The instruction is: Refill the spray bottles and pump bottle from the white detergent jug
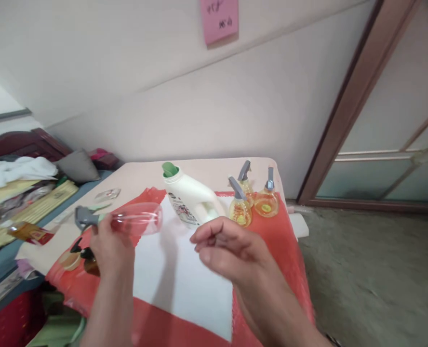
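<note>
My left hand (109,246) is closed around the neck of a clear spray bottle (145,219) with a grey trigger head. The bottle lies sideways in the air, its base pointing right and its head left. Nothing is in my right hand (239,255); its fingers are loosely curved, with the thumb apart from them. Just beyond my right hand, a white detergent jug (190,195) stands on a white sheet (185,284); a green spout shows in its mouth and its cap is off. My right hand hides part of the jug's lower right side.
Three spray bottles (266,202) with yellow liquid stand at the back right of the red-covered table (289,260). A dark pump bottle (91,262), a round lid (69,261) and an amber bottle (31,233) are at left. A pink note (219,21) hangs on the wall.
</note>
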`<state>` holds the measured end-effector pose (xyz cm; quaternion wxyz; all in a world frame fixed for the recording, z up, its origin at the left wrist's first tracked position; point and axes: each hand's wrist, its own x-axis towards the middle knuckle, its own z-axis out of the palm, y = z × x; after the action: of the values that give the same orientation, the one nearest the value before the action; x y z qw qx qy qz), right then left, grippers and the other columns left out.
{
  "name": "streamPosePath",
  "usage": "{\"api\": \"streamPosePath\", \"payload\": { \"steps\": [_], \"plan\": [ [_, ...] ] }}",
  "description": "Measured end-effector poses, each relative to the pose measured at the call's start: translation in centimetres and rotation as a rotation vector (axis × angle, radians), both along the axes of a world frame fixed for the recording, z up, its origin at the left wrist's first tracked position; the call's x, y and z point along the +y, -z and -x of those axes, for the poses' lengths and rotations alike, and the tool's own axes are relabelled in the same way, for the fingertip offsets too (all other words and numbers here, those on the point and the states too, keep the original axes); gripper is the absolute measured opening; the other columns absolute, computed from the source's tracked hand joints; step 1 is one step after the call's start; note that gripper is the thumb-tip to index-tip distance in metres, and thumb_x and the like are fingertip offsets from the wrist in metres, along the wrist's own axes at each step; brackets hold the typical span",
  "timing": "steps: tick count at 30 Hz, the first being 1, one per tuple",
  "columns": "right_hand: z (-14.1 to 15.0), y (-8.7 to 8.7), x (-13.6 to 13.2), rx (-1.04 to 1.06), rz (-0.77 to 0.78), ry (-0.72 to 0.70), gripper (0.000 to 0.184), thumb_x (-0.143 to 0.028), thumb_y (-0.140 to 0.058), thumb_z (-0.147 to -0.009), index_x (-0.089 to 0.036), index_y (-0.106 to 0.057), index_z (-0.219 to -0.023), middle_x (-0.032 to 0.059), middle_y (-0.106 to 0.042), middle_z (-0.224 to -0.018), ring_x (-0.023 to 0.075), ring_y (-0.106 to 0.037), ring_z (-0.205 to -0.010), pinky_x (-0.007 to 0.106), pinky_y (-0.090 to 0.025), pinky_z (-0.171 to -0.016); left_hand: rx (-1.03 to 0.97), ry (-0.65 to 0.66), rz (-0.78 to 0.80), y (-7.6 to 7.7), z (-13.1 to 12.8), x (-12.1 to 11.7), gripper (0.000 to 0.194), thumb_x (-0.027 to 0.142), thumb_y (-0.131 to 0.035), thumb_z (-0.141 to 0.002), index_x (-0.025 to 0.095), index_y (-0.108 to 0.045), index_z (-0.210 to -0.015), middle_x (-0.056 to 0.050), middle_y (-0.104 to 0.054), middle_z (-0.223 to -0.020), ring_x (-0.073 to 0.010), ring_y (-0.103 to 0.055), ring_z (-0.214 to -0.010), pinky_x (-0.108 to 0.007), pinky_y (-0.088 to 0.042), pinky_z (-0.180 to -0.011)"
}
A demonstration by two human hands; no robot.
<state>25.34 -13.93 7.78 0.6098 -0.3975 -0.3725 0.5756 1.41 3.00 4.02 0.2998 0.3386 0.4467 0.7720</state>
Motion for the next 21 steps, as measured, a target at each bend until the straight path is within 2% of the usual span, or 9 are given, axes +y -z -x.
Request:
{"api": "streamPosePath", "payload": {
  "steps": [2,4,5,9,11,14,16,18,21],
  "plan": [
    [1.3,1.7,2.2,0.043,0.159,0.11,0.017,-0.038,-0.069,-0.075,-0.026,-0.065,-0.086,-0.0018,-0.063,-0.087,0.0164,-0.057,-0.088,0.032,-0.044,-0.079,-0.185,0.09,0.026,0.1,-1.6,-3.3,0.01,0.023,-0.061,-0.079,0.016,-0.058,-0.085,-0.001,-0.067,-0.085,-0.0181,-0.065,-0.09,-0.033,-0.054,-0.078],
    [2.8,4.4,3.8,0.147,0.274,0.151,0.031,-0.05,-0.067,-0.078,-0.026,-0.062,-0.096,0.0012,-0.063,-0.109,0.0187,-0.057,-0.103,0.033,-0.044,-0.086,-0.246,0.207,0.053,0.5,-3.3,-5.7,0.015,0.028,-0.061,-0.08,0.014,-0.064,-0.084,-0.004,-0.07,-0.083,-0.0193,-0.067,-0.091,-0.032,-0.054,-0.084],
    [3.4,5.7,4.3,0.244,0.324,0.079,0.041,-0.059,-0.064,-0.078,-0.027,-0.06,-0.103,0.0026,-0.062,-0.115,0.019,-0.059,-0.101,0.034,-0.047,-0.084,-0.248,0.285,0.097,0.7,-4.1,-6.6,0.019,0.03,-0.063,-0.079,0.014,-0.066,-0.086,-0.006,-0.072,-0.086,-0.0207,-0.067,-0.092,-0.034,-0.054,-0.085],
    [4.6,8.8,4.8,0.511,0.425,-0.278,0.062,-0.073,-0.053,-0.08,-0.022,-0.051,-0.115,0.0053,-0.066,-0.091,0.02,-0.067,-0.074,0.032,-0.051,-0.062,-0.261,0.516,0.214,1.7,-5.5,-8.0,0.03,0.036,-0.072,-0.073,0.017,-0.067,-0.096,-0.008,-0.075,-0.092,-0.0268,-0.069,-0.096,-0.041,-0.053,-0.085],
    [4.9,9.2,4.8,0.509,0.436,-0.354,0.06,-0.072,-0.049,-0.082,-0.02,-0.051,-0.113,0.005,-0.066,-0.083,0.02,-0.068,-0.068,0.029,-0.05,-0.055,-0.278,0.551,0.222,1.9,-5.4,-7.9,0.036,0.042,-0.073,-0.073,0.018,-0.066,-0.098,-0.009,-0.075,-0.091,-0.027,-0.069,-0.095,-0.041,-0.053,-0.085],
    [5.3,10.0,5.0,0.461,0.465,-0.395,0.06,-0.073,-0.045,-0.082,-0.019,-0.051,-0.107,0.0045,-0.064,-0.079,0.0196,-0.066,-0.064,0.027,-0.048,-0.05,-0.301,0.556,0.265,2.2,-5.1,-7.4,0.033,0.048,-0.073,-0.072,0.017,-0.064,-0.082,-0.009,-0.075,-0.086,-0.0253,-0.071,-0.089,-0.037,-0.054,-0.079],
    [5.8,10.7,4.9,0.346,0.394,-0.304,0.056,-0.069,-0.055,-0.078,-0.021,-0.051,-0.106,0.0045,-0.063,-0.087,0.0198,-0.066,-0.07,0.03,-0.049,-0.054,-0.316,0.492,0.336,2.6,-5.0,-7.0,0.033,0.046,-0.075,-0.07,0.017,-0.059,-0.072,-0.009,-0.075,-0.08,-0.023,-0.071,-0.079,-0.034,-0.054,-0.072],
    [6.2,11.3,4.6,0.099,0.181,-0.12,0.054,-0.052,-0.072,-0.069,-0.025,-0.051,-0.11,0.0053,-0.061,-0.103,0.0219,-0.065,-0.088,0.036,-0.053,-0.071,-0.348,0.4,0.403,2.9,-4.9,-6.6,0.032,0.043,-0.076,-0.069,0.017,-0.057,-0.07,-0.009,-0.075,-0.076,-0.0208,-0.07,-0.072,-0.032,-0.054,-0.069],
    [6.7,11.6,3.9,-0.32,-0.164,0.063,0.075,-0.028,-0.083,-0.054,-0.029,-0.051,-0.122,0.0069,-0.052,-0.13,0.027,-0.049,-0.124,0.044,-0.038,-0.106,-0.371,0.34,0.431,3.2,-4.6,-6.3,0.029,0.041,-0.076,-0.069,0.017,-0.058,-0.073,-0.008,-0.075,-0.075,-0.0197,-0.07,-0.072,-0.031,-0.055,-0.07]
  ]
}}
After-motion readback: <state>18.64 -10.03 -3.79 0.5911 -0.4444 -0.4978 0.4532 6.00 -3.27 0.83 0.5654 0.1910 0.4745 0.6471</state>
